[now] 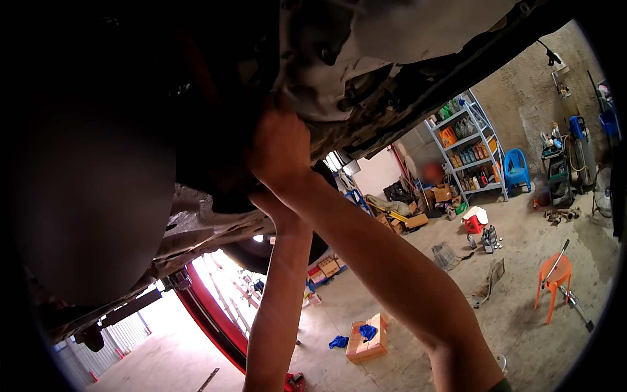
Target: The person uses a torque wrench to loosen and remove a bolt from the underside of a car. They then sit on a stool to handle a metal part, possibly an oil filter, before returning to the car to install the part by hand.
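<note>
Both my arms reach up to the dark underside of a raised vehicle (405, 32). My right hand (282, 145) is curled, its fingers lost in shadow against the dark parts. What it grips, if anything, is hidden. Just below it, my left hand (266, 201) is mostly covered by the right hand and wrist, and its fingers do not show. A pale metal casing (320, 85) sits right above and beside the right hand. At the left, close to the camera, hangs a large blurred grey rounded shape (98, 202).
A tyre (245, 253) shows behind my forearms, with a red lift post (212, 320) below it. On the floor are a cardboard box (368, 346) with blue cloth, an orange stool (555, 271) with a metal bar, and a red stool (474, 224). Shelving (471, 166) holds bottles.
</note>
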Available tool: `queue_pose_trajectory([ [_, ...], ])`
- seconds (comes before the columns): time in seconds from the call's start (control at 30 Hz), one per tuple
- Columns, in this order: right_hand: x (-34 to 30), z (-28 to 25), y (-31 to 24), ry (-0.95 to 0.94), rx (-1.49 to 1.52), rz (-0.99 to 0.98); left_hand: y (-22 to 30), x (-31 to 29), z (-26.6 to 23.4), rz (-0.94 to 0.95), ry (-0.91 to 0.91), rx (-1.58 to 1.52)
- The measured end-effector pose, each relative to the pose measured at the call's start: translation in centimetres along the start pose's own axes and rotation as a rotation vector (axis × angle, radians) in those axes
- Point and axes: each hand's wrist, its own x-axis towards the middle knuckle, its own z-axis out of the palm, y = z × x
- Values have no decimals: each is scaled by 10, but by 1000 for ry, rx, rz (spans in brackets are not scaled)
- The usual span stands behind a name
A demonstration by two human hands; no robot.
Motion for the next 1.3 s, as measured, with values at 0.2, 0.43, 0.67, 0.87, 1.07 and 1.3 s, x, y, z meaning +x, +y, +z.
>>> queue_pose_trajectory([
  [0.2,0,0,7,10,54,-13,-13,7,-19,-3,-185,-63],
  [0.43,-4,0,3,37,139,-38,-20,23,-43,91,-254,-15],
  [0.67,-2,2,-1,41,77,64,-1,3,-18,-70,-280,-219],
  [0.87,-3,8,6,47,14,33,-8,3,-24,-53,-65,-122],
  [1.07,-1,7,16,-82,55,-45,-15,9,-30,-19,-392,-166],
  [1.3,-2,1,17,-91,16,-42,-23,12,-34,18,-212,-143],
])
